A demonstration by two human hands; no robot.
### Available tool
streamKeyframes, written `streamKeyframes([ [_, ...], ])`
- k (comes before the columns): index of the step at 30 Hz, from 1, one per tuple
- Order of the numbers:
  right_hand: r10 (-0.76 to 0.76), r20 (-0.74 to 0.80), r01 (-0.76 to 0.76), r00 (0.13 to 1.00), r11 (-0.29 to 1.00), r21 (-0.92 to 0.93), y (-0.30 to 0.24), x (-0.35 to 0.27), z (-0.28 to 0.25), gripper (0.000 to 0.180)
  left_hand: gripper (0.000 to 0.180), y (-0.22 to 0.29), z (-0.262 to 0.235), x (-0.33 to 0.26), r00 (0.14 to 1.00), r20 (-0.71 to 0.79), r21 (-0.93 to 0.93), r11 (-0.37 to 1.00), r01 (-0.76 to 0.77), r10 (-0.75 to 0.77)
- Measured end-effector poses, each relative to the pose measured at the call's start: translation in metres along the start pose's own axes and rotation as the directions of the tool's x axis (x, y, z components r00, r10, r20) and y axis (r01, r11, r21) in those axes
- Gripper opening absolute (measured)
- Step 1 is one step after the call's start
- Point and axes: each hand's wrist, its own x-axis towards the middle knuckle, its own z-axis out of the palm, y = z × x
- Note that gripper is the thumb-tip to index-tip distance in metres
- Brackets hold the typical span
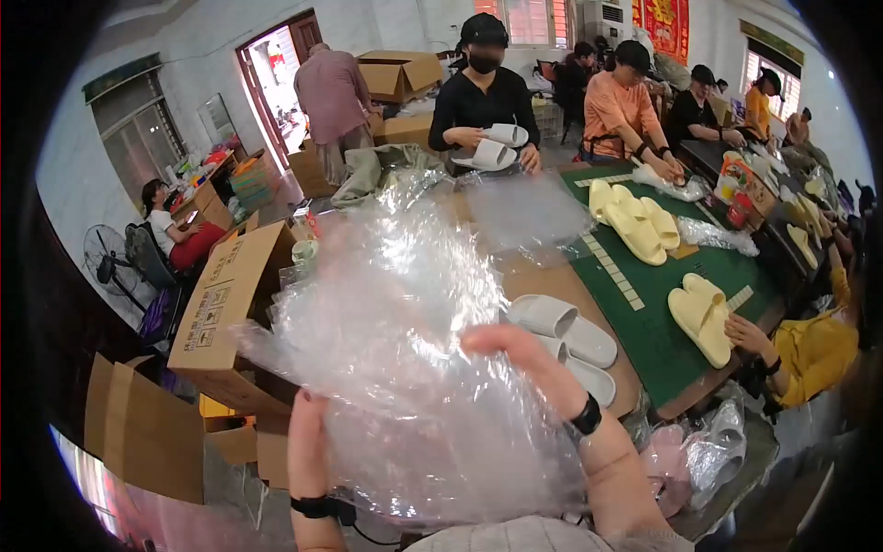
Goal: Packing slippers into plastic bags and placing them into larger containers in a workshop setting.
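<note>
A large, loose bundle of clear plastic bags (405,322) is held up in front of me, shiny and crumpled. My left hand (308,431) grips its lower left edge, with the thumb outside and the fingers hidden by the plastic. On the right side, my right hand (529,359) closes on the same bundle, its thumb lying over the front. Just beyond my right hand, grey-white slippers (589,340) lie on the brown table surface. More flat clear bags (529,216) are spread on the table past the bundle.
Across the table a person in black (483,101) holds white slippers (497,147). Pale yellow slippers (635,225) sit on a green mat (635,331); at right, a co-worker's hand (750,336) touches another yellow pair (701,317). Open cardboard boxes (225,313) stand to my left. Pink bagged slippers (667,465) lie lower right.
</note>
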Motion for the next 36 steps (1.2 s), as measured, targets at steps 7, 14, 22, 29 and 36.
streamKeyframes([
  [7, 0.108, -0.190, -0.109, 0.976, 0.994, 0.007, 0.026, -0.003, -0.093, 0.044, 0.059, 0.006, 0.065, 0.038, 0.956, -0.031, 0.399, 0.873, 0.280, -0.292],
  [14, 0.511, -0.491, -0.506, 0.706, 0.848, 0.155, 0.065, -0.015, -0.138, 0.056, 0.103, -0.134, -0.003, 0.118, 0.958, -0.228, 0.673, 0.683, 0.284, -0.175],
  [22, 0.461, -0.446, -0.592, 0.767, 0.777, -0.214, 0.089, 0.012, -0.123, 0.102, 0.090, -0.113, 0.007, 0.101, 0.957, -0.217, 0.782, 0.553, 0.289, -0.194],
  [29, -0.501, -0.377, -0.326, 0.779, 0.190, -0.926, 0.102, 0.009, -0.097, 0.104, 0.072, -0.104, -0.026, 0.082, 0.990, -0.128, 0.543, 0.831, 0.123, -0.063],
  [36, -0.196, -0.574, -0.508, 0.795, 0.302, -0.807, 0.106, 0.012, -0.102, 0.099, 0.080, -0.105, -0.018, 0.083, 0.981, -0.192, 0.787, 0.594, 0.166, -0.019],
])
